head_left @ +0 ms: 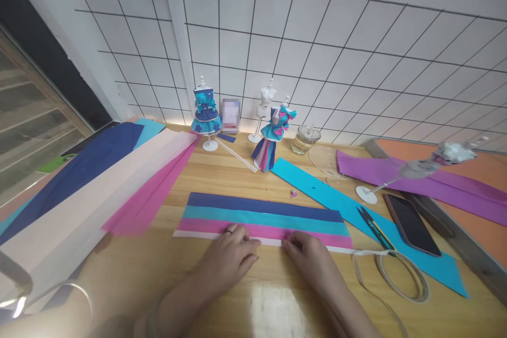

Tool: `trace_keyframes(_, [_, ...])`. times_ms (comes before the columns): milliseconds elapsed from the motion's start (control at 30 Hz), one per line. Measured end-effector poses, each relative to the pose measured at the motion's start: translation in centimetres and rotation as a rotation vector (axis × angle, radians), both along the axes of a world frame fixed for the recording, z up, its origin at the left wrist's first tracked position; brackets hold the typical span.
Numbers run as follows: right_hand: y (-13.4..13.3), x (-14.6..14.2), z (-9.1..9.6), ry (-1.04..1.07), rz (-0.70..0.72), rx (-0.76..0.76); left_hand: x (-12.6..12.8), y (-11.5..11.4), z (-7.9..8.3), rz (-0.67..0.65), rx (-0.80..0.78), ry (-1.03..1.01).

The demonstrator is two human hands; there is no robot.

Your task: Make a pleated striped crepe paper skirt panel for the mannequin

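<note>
A layered crepe paper piece [265, 216] lies flat, with navy, light blue, pink and pale bands. My left hand [235, 253] rests at its near edge, fingers bent and pressed onto the pink and pale bands, thumb and forefinger towards the right. Just right of it, my right hand [307, 256] is curled, its thumb and forefinger pinching down on the pale edge. What lies under the fingertips is hidden. From the right end of that edge, a pale tape tail leads to a tape roll [404, 277] lying on the table.
Scissors [374, 227] and a phone [412, 224] lie on or beside a blue paper strip [317, 190]. Small dress forms [206, 113] stand at the back near a glass cup [306, 140]. One form [420, 166] leans at right. Paper sheets [106, 185] cover the left side.
</note>
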State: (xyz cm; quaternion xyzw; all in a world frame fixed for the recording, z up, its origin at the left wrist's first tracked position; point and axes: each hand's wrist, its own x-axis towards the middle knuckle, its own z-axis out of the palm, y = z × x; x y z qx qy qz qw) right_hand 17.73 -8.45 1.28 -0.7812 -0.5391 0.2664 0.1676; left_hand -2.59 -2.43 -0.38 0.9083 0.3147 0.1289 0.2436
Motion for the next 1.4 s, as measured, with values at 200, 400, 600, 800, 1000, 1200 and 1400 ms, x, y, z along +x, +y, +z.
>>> trace_keyframes(200, [-0.1,0.3,-0.5,-0.082,0.005,-0.008,0.3,-0.3,-0.1,-0.025,0.077,0.074])
trace_keyframes(400, [-0.3,0.5,-0.6,-0.099,-0.004,-0.008,0.7,-0.4,-0.4,-0.009,0.108,0.126])
trace_keyframes(600, [-0.4,0.6,-0.4,-0.069,-0.011,-0.014,0.9,-0.5,-0.4,-0.008,0.133,0.148])
trace_keyframes(800, [-0.4,0.7,-0.1,-0.051,-0.016,-0.024,0.9,-0.4,-0.4,-0.01,0.138,0.155])
trace_keyframes(1000, [-0.3,0.8,-0.7,-0.062,-0.015,-0.014,1.1,-0.4,-0.4,0.005,0.153,0.161])
trace_keyframes(1200, [-0.3,0.8,-0.7,-0.067,-0.018,-0.024,1.2,-0.4,-0.5,0.012,0.159,0.174])
trace_keyframes(1400, [-0.2,1.0,-0.8,-0.031,-0.024,-0.021,1.3,-0.4,-0.6,0.006,0.174,0.19])
